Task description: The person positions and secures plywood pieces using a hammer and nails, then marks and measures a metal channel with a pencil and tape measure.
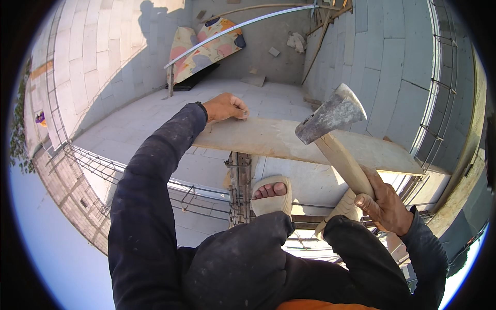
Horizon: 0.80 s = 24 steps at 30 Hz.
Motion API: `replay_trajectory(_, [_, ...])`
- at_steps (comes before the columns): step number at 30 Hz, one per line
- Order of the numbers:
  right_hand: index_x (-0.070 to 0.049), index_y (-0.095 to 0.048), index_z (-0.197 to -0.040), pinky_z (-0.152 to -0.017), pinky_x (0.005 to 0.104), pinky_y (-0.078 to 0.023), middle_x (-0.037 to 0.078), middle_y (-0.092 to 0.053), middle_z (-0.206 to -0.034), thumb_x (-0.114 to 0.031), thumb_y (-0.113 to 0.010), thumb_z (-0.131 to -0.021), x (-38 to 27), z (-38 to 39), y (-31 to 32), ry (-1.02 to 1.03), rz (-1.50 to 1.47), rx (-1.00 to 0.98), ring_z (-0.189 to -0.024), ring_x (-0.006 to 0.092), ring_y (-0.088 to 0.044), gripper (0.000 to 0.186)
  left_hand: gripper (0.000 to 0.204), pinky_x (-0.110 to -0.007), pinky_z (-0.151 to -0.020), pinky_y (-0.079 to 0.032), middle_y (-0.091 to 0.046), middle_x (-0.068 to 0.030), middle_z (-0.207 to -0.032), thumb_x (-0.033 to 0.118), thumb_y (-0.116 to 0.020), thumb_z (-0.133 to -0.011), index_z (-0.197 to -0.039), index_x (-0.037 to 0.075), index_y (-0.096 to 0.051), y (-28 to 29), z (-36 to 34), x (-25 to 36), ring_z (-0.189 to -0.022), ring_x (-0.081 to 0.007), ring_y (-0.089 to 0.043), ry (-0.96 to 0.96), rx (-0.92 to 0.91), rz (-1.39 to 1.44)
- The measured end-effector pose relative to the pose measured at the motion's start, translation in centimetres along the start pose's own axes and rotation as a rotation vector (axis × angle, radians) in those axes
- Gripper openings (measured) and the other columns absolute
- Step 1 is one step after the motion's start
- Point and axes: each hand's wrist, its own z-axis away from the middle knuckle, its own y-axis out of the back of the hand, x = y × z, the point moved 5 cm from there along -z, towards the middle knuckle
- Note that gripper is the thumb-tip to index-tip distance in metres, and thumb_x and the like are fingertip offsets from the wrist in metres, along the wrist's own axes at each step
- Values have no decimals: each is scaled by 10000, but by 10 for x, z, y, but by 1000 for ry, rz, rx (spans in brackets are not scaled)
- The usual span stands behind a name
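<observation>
My right hand (385, 206) is wrapped round the wooden handle of a hatchet (330, 114), whose worn grey metal head is raised over a long plank (279, 138). The plank lies crosswise in front of my feet. At its left end, my left hand (226, 107) rests by the far edge with thumb and fingers pinched together. Whatever sits between those fingertips, if anything, is too small to make out. Close to the wrist, a thin nail-like bit (211, 125) seems to stick up from the plank.
I crouch high on block walls (382, 67) with steel rebar cages (98, 164) along them. Under the plank runs a narrow upright timber piece (240, 186) beside my sandalled foot (271, 194). Far below lie a patterned sheet (209, 49), a long metal bar (237, 27) and scattered debris.
</observation>
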Motion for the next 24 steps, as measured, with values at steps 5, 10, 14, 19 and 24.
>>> replay_trajectory(5, [18,-201,-1634,-961,506,-530,351,-656,-1193,-333,-487,-1060,-41,-72,10,101,133,3,-1014,461,-704,732,229,-286,-925,-520,-765,-49,-1010,174,-752,-957,-1104,0,-773,-3,-2,-8,-950,-127,-672,-26,31,25])
replay_trajectory(10, [-9,-171,-1658,-845,448,-553,310,-647,-1188,-246,-507,-1006,-50,-131,-8,3,132,-157,-908,359,-691,771,206,-278,-913,-519,-764,-46,-1012,153,-748,-947,-1090,9,-781,-3,-1,-6,-932,-125,-665,-23,47,-1])
replay_trajectory(14, [-72,-179,-1679,-759,387,-566,242,-641,-1120,-247,-530,-1021,-35,-162,-30,112,144,-167,-745,245,-653,765,188,-276,-903,-520,-765,-46,-1010,133,-745,-934,-1067,4,-782,-5,0,0,-923,-121,-666,6,49,4])
replay_trajectory(19, [-59,-175,-1677,-754,368,-565,220,-650,-1116,-248,-530,-1017,-34,-172,-36,85,111,-123,-741,230,-648,772,171,-282,-888,-530,-766,-45,-982,121,-749,-923,-1038,0,-786,1,-8,-11,-901,-123,-671,-15,83,-5])
replay_trajectory(24, [-51,-191,-1674,-821,385,-559,230,-652,-1163,-275,-543,-1004,-37,-174,-38,101,171,-112,-815,266,-652,789,181,-289,-884,-535,-768,-60,-984,123,-761,-918,-1032,-16,-785,2,-11,-16,-900,-130,-682,-55,44,-10])
